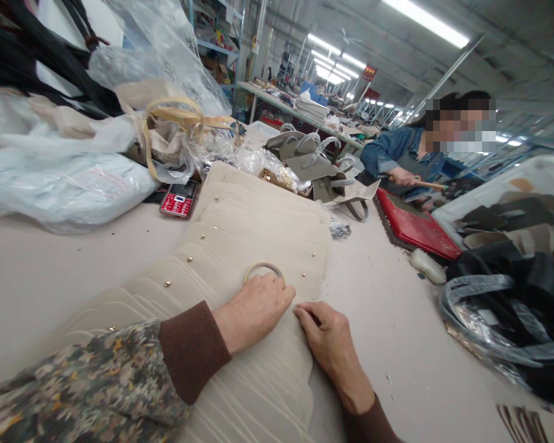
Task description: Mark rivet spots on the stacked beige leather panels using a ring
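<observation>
Overlapping beige bag panels [258, 209] with small gold metal studs lie fanned across the table. My left hand [256, 311] is closed around a narrow roll of tape [264, 266], whose ring rises above the knuckles over the panels. Close by on the right, my right hand [330, 338] has thumb and forefinger pinched together at the panels' right edge. What that pinch holds, if anything, is too small to make out. The fingertips of both hands are a short gap apart.
A red phone [179, 200] and a plastic-wrapped bundle [69, 178] lie to the left. Grey bag pieces with handles [311, 157] sit behind the panels. At right are a red block [413, 224], dark wrapped bags [512, 307] and a co-worker [397, 151] holding a wooden-handled tool.
</observation>
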Available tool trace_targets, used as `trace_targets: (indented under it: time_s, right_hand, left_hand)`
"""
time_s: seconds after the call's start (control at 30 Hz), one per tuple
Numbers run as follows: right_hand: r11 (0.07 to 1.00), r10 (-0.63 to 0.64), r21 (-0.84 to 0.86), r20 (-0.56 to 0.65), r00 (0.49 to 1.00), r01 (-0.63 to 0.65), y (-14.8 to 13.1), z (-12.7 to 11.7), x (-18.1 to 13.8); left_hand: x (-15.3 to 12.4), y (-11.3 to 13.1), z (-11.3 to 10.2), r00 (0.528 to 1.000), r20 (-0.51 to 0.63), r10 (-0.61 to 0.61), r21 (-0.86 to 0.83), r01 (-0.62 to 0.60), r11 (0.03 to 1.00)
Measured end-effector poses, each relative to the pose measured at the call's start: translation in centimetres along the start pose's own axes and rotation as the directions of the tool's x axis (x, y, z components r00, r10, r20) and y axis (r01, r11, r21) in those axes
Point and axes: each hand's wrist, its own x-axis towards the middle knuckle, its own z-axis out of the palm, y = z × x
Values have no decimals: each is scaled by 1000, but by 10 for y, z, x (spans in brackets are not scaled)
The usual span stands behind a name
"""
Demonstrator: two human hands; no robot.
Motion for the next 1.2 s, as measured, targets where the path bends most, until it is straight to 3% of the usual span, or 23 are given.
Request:
trace_targets:
  time_s: [0.1, 0.3, 0.37, 0.43, 0.53, 0.7, 0.93, 1.0, 1.07, 1.13, 1.2]
  right_hand:
    - [998, 58, 18, 62, 996, -59, -2, -6, 3]
    - [999, 37, -33, 270, 962, -29, -2, -20, 4]
    - [997, 42, 53, 190, 981, -53, -2, -20, 4]
    - [981, 29, 190, 31, 999, -35, -3, -20, 5]
    - [944, -83, 304, -163, 983, 130, -7, -19, 6]
    - [905, -348, 176, -218, 912, 388, -16, -16, 7]
    - [909, -410, -61, -319, 855, 413, -16, -4, 6]
    - [916, -393, -68, -345, 853, 395, -17, -3, 4]
    - [941, -317, -2, -350, 882, 337, -20, -2, 3]
    - [964, -127, 183, -310, 942, 191, -23, -1, 3]
    - [895, 134, 444, -185, 974, -39, -23, -1, 6]
  left_hand:
    - [0, -4, -3, 1000, -25, 10, -29, -10, 1000]
    - [0, -10, -3, 994, -102, 39, -134, -52, 990]
    - [0, -10, -2, 989, -134, 62, -194, -88, 977]
    - [0, -8, 0, 982, -167, 84, -244, -124, 962]
    - [-1, -6, 5, 969, -223, 103, -271, -163, 949]
    - [-2, -3, 9, 968, -237, 76, -298, -147, 943]
    - [0, -1, 0, 988, -142, 56, -335, -101, 937]
    - [1, -3, 0, 986, -158, 49, -310, -97, 946]
    - [2, -4, 1, 981, -186, 54, -273, -104, 956]
    - [3, -3, 1, 976, -210, 63, -238, -113, 965]
    - [3, 0, 0, 970, -231, 78, -214, -129, 968]
